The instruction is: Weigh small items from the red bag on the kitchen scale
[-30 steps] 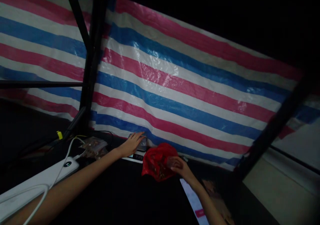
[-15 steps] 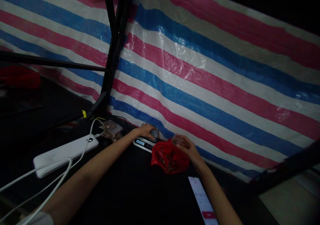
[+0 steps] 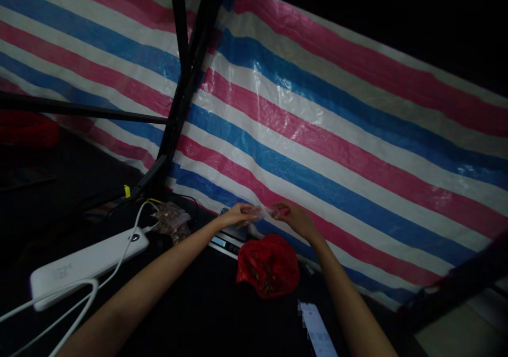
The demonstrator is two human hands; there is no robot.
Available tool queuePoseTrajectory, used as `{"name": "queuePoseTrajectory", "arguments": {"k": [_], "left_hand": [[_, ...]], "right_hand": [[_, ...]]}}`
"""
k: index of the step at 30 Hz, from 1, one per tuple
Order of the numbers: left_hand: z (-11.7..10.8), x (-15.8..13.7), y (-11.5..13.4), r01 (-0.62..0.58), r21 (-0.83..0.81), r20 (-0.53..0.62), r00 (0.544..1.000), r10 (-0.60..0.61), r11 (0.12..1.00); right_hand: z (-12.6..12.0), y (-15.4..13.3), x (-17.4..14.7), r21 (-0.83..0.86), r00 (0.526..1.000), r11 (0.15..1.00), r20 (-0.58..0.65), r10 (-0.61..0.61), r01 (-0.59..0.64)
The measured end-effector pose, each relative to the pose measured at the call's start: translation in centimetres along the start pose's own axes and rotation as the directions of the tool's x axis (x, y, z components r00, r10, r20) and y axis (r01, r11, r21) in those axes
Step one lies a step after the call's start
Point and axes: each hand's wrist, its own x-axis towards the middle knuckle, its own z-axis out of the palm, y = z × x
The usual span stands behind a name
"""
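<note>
A small clear plastic bag [image 3: 263,213] is stretched between my two hands, above the back of the table. My left hand [image 3: 237,215] pinches its left side, where something brownish shows dimly. On its right side, the fingers of my right hand [image 3: 292,219] are closed on the bag's edge. Just below my left hand lies a flat digital scale [image 3: 224,245] with a lit display, its plate partly hidden by that hand. An open red plastic bag [image 3: 268,267] with small brown pieces in it sits in front, touching or very near the scale.
A lit phone [image 3: 320,331] lies by my right forearm. At left are a white power bank [image 3: 89,267] with looping white cables and a clear bag of brown pieces [image 3: 171,220]. A striped tarp [image 3: 317,119] and dark metal frame [image 3: 174,113] close off the back.
My left hand has lifted off the scale and moved right. My right hand has risen from beside the red bag, and both hands now meet at the clear bag.
</note>
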Motion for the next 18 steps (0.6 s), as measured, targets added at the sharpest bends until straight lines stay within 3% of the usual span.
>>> {"name": "queuePoseTrajectory", "arguments": {"k": [4, 9, 13, 18], "left_hand": [[0.2, 0.1, 0.5, -0.023, -0.131, -0.046, 0.999, 0.017, 0.991], [0.0, 0.3, 0.5, -0.043, -0.151, -0.119, 0.993, 0.026, 0.988], [-0.2, 0.3, 0.3, -0.072, -0.166, -0.153, 0.987, 0.046, 0.984], [-0.5, 0.7, 0.0, -0.081, -0.159, -0.14, 0.988, 0.059, 0.984]], "right_hand": [[-0.2, -3.0, 1.4, -0.357, 0.994, 0.929, -0.001, -0.107, 0.1], [-0.1, -5.6, 2.8, -0.666, 0.971, 0.714, 0.07, -0.228, 0.216], [-0.2, -7.2, 3.6, -0.758, 0.93, 0.554, 0.191, -0.315, 0.344], [-0.9, -9.3, 3.8, -0.765, 0.879, 0.454, 0.31, -0.363, 0.457]]}}
